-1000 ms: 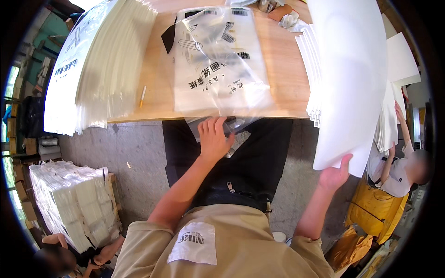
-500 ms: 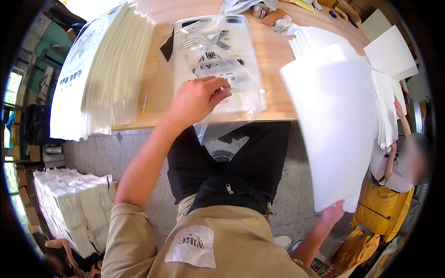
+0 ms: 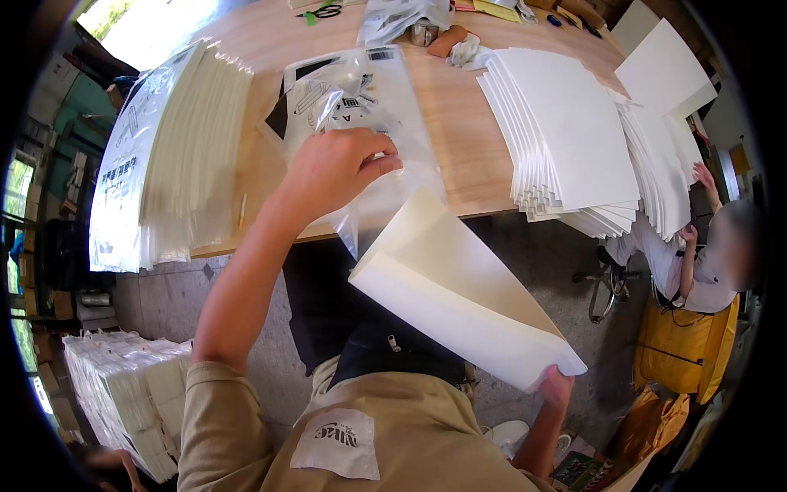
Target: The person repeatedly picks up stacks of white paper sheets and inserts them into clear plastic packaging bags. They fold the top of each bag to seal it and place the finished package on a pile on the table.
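My left hand is closed, fingers pinched on the loose edge of a clear plastic bag at the table's front edge. Other printed clear bags lie flat beneath it, with black corners and line drawings. My right hand, low on the right, grips one end of white paper. The paper is bent into a trough over my lap, its far end close to the bag's near edge. Whether it is one sheet or several I cannot tell.
A fanned stack of white paper lies on the table's right side, with another pile beyond. On the left stand filled bags in a row. A pen and scissors lie on the wooden table. A co-worker sits at right.
My right hand has swung the white paper leftward from over the right stack, and it now curls before the bag. The left hand keeps its pinch, shifting slightly left in view.
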Demonstrator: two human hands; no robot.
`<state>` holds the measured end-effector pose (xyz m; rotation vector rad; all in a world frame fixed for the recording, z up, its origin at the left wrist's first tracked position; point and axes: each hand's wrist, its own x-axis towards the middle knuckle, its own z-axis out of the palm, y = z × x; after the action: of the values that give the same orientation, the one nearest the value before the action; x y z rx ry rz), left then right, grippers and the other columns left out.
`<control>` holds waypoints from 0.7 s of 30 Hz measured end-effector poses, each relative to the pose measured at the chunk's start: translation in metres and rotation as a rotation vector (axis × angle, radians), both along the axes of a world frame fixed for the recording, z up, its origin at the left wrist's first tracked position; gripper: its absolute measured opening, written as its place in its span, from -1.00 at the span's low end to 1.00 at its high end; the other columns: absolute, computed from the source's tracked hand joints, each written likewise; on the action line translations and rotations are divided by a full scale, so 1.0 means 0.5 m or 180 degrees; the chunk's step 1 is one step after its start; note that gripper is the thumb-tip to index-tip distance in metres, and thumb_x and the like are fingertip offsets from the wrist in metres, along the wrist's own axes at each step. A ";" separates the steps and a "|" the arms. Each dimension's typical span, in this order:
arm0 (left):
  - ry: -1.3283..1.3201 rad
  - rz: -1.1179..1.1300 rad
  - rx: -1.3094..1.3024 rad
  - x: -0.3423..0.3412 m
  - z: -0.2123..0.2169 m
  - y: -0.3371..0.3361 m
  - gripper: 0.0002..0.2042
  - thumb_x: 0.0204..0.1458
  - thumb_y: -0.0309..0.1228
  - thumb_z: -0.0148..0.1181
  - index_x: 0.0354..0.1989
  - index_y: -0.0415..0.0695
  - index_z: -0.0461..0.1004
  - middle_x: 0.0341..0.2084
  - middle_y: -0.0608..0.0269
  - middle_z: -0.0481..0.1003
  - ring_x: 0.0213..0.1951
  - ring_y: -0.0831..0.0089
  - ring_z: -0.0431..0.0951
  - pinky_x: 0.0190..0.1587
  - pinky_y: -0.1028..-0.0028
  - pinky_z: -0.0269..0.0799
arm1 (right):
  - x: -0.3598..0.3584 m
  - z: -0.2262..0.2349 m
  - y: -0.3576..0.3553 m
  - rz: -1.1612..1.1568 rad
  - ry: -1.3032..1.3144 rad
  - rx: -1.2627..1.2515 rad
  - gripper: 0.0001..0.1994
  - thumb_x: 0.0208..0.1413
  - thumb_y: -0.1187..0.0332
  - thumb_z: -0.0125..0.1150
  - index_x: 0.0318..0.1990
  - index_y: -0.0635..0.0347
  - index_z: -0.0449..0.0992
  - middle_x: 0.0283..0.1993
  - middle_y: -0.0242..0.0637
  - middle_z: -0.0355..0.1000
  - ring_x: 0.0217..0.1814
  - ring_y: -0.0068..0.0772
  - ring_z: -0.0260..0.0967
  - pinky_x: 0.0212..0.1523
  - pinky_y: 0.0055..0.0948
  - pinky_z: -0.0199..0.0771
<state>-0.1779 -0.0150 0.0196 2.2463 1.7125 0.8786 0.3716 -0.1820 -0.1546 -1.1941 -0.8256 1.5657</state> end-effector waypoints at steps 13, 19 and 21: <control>-0.0044 -0.0355 -0.0276 -0.011 -0.011 -0.026 -0.76 0.01 -0.59 0.20 -0.11 -0.13 0.55 -0.26 0.13 0.49 -0.28 0.13 0.54 -0.20 0.28 0.46 | -0.057 -0.016 0.060 -0.0240 -0.0239 0.0113 -0.36 -0.01 0.31 0.49 0.20 0.40 0.38 0.16 -0.14 0.45 0.19 -0.20 0.40 0.23 -0.22 0.33; -0.0240 -0.0302 -0.0256 0.015 -0.019 -0.023 -0.80 0.06 -0.58 0.17 -0.13 -0.18 0.54 -0.27 0.11 0.51 -0.28 0.08 0.54 -0.18 0.25 0.49 | -0.068 -0.020 0.044 -0.0189 -0.1635 0.0506 -0.54 0.02 0.18 0.50 -0.09 0.41 0.58 -0.21 -0.25 0.57 -0.18 -0.43 0.50 -0.13 -0.41 0.48; -0.0159 -0.0299 -0.0173 0.033 -0.032 -0.020 -0.83 0.08 -0.55 0.16 -0.15 -0.17 0.55 -0.28 0.12 0.52 -0.27 0.09 0.55 -0.19 0.25 0.49 | -0.107 0.031 0.062 0.0164 -0.2417 0.0979 -0.58 0.06 0.13 0.46 -0.18 0.40 0.63 -0.36 -0.28 0.57 -0.34 -0.48 0.50 -0.30 -0.43 0.48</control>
<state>-0.1615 -0.0251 0.0036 2.2302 1.5766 0.8498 0.3180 -0.1512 -0.1393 -1.5512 -1.5282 0.9463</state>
